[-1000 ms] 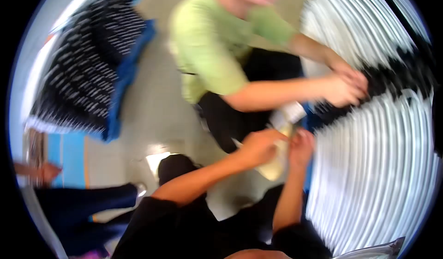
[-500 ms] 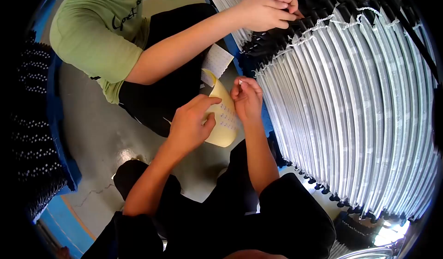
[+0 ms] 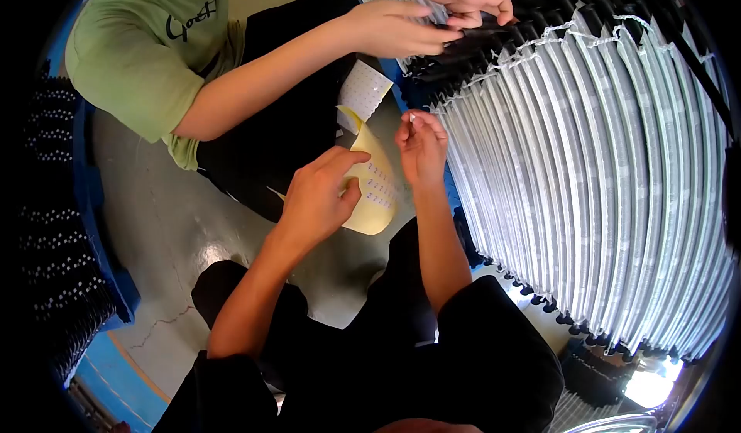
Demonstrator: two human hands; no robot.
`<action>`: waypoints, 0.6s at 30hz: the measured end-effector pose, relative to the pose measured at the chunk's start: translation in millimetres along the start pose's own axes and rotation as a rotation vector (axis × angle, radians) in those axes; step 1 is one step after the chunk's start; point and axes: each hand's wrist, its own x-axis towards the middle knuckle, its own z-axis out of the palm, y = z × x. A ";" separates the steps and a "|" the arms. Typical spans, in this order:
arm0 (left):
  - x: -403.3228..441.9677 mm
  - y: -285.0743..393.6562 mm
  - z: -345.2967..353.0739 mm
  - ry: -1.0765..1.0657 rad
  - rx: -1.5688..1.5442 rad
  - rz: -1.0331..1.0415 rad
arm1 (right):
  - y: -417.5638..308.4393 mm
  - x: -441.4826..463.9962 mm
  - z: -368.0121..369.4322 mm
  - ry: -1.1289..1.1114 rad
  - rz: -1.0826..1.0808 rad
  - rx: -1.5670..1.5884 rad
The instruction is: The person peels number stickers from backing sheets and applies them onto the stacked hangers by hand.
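A curled yellow backing sheet of small printed stickers [image 3: 377, 188] is held at its left edge by my left hand [image 3: 318, 199]. Several rows of tiny labels show on it, and the fingers behind the sheet are hidden. My right hand [image 3: 424, 153] is raised just right of the sheet, apart from it. Its thumb and forefinger pinch a tiny white sticker [image 3: 413, 117]. Close on the right stands a long row of packed white, translucent-wrapped strips [image 3: 571, 170], their left ends near my right fingertips.
A co-worker in a green shirt [image 3: 147, 55] sits opposite, both hands [image 3: 409, 28] over the black upper ends of the row. Another white label sheet [image 3: 366, 89] hangs near their knee. Black items with white dots [image 3: 58, 224] stand at left beside a blue edge [image 3: 96, 201].
My right hand has shifted slightly up and away from the sheet with the sticker. My left hand stays nearly still. The co-worker's hands have moved apart, one going left.
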 end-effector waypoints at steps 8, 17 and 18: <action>4.9 3.0 2.7 -0.043 -0.013 0.001 | -25.4 36.9 30.3 0.320 -0.390 -0.351; 22.6 -16.0 13.2 -0.069 -0.002 0.072 | -31.4 92.2 37.4 0.469 -0.695 -0.485; 22.2 -16.3 14.2 -0.078 -0.020 0.077 | -31.7 94.1 35.1 0.477 -0.701 -0.490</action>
